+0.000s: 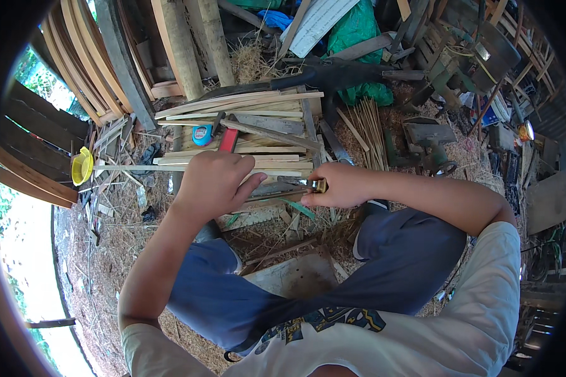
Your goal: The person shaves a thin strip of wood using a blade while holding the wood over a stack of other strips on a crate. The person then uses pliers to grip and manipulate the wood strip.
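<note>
My left hand is closed above the near edge of a low stack of wood strips, its thumb pointing right. What its fingers hold, if anything, is hidden. My right hand is wrapped round a metal tool with a brass-coloured end. A shiny part of it reaches left toward my left hand, but its exact kind is unclear. Just beyond my left knuckles lies a red-handled tool with dark metal at its far end. Beside that is a blue tape measure. Pale wood strips lie crosswise beneath them.
A yellow bowl sits at the left. Thin sticks are bundled to the right of the strips, near a rusty metal device. Boards lean at the back left. A flat grey panel lies between my legs.
</note>
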`<control>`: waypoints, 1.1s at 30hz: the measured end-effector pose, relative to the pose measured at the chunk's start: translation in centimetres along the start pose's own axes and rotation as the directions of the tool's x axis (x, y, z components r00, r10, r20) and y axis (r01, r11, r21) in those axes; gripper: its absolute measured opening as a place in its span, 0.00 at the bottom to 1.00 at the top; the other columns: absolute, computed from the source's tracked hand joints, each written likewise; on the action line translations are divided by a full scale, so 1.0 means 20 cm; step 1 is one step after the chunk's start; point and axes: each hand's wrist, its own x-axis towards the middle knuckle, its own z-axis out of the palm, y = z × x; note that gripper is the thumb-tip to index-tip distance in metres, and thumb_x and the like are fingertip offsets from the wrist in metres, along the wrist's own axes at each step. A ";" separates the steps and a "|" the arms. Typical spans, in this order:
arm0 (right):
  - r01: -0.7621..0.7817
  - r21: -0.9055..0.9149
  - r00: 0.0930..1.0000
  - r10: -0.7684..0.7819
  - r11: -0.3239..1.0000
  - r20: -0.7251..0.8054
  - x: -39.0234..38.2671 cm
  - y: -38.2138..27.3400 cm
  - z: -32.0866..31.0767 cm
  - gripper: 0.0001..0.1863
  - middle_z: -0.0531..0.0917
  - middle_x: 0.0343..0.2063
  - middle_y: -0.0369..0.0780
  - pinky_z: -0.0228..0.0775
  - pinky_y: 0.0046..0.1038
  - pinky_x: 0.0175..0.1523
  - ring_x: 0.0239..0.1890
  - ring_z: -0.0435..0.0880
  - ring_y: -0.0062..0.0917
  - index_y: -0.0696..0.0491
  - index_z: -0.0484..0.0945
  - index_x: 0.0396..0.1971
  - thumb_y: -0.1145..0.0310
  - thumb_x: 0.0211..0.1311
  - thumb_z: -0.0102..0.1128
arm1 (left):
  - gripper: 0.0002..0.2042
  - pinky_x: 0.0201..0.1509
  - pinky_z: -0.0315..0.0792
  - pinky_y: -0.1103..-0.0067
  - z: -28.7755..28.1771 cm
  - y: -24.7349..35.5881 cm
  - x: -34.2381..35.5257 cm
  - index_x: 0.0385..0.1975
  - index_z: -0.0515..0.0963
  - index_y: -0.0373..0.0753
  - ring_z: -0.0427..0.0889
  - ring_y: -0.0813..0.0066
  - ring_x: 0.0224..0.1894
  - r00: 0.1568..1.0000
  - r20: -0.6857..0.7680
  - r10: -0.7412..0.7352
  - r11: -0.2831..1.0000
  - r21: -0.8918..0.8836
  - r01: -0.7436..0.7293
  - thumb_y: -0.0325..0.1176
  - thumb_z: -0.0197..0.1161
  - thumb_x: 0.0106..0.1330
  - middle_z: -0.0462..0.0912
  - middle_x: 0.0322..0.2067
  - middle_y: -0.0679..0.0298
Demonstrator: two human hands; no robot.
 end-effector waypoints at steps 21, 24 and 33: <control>-0.051 0.179 0.999 0.050 0.983 0.009 0.00 0.08 -0.07 0.27 0.86 0.34 0.38 0.72 0.29 0.36 0.32 0.82 0.21 0.60 0.85 0.57 0.61 0.61 0.70 | 0.16 0.32 0.75 0.60 0.06 -0.07 0.00 0.26 0.76 0.43 0.84 0.55 0.28 1.000 -0.019 0.007 0.996 0.084 -0.005 0.45 0.70 0.72 0.80 0.22 0.61; -0.149 0.127 0.985 0.135 0.981 0.110 0.02 0.08 -0.10 0.33 0.88 0.40 0.39 0.77 0.30 0.45 0.38 0.85 0.23 0.61 0.79 0.64 0.58 0.63 0.71 | 0.16 0.31 0.75 0.61 0.07 -0.08 0.01 0.26 0.76 0.43 0.84 0.56 0.28 0.999 -0.032 0.015 0.996 0.090 -0.012 0.44 0.70 0.72 0.79 0.21 0.62; -0.145 0.045 0.979 0.137 0.988 0.148 0.01 0.09 -0.09 0.31 0.89 0.39 0.40 0.80 0.30 0.47 0.39 0.88 0.24 0.60 0.81 0.61 0.56 0.63 0.69 | 0.20 0.29 0.77 0.62 0.06 -0.02 0.01 0.25 0.80 0.44 0.85 0.58 0.24 0.995 0.103 0.009 0.994 0.110 -0.020 0.51 0.63 0.77 0.82 0.18 0.62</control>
